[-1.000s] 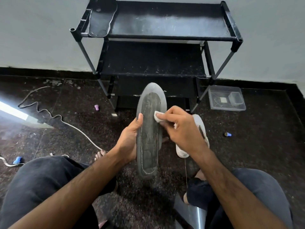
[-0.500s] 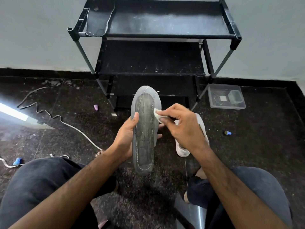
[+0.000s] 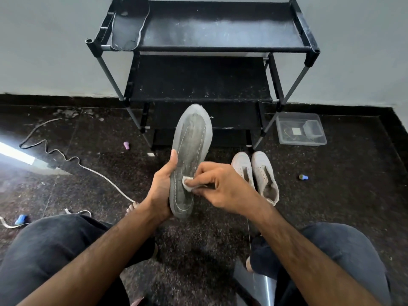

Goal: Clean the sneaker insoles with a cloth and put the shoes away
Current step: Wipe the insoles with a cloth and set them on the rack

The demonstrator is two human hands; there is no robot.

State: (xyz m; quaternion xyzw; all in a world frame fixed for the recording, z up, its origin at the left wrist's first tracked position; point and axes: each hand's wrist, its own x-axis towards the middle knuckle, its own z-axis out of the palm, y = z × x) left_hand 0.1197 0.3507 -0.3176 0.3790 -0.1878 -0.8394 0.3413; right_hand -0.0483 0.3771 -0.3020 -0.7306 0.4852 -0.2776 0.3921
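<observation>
Left hand [image 3: 162,191] gripping grey insole [image 3: 191,155] at mid-frame, toe toward 12 o'clock. Right hand [image 3: 223,188] pinching white cloth [image 3: 187,184] against it. White shoes [image 3: 257,175] on floor at 3 o'clock of insole.

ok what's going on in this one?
A seated person is cleaning an insole. The left hand holds it upright by its edge, and the right hand presses a small white cloth against its lower half. A second insole lies on the rack's top shelf. The two white sneakers sit on the floor, not yet put away.
</observation>
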